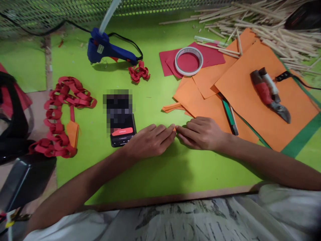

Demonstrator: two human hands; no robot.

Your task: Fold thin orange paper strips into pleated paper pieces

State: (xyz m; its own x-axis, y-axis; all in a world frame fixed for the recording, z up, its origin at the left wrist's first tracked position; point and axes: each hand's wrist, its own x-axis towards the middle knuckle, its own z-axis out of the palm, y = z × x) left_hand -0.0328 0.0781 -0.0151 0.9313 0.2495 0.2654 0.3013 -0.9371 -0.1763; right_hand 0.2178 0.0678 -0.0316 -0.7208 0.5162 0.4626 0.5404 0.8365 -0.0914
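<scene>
Fingertips of my left hand (pixel 155 139) and my right hand (pixel 202 133) meet over the green tabletop. Between them shows a tiny bit of orange paper (pixel 175 129), pinched from both sides and mostly hidden by the fingers. Just beyond the hands lie folded orange paper strips (pixel 172 107), pointed at one end. Left of my left hand is a phone (pixel 122 132) with its screen lit. Behind my right hand spread large orange paper sheets (pixel 240 97), with a green cutter knife (pixel 229 117) lying on them.
A blue glue gun (pixel 107 50) stands at the back, its cord trailing. A red paper chain (pixel 54 117) lies at left, a smaller one (pixel 139 72) near the glue gun. A tape roll (pixel 189 61), pruning shears (pixel 271 95) and thin wooden sticks (pixel 281 33) lie at right.
</scene>
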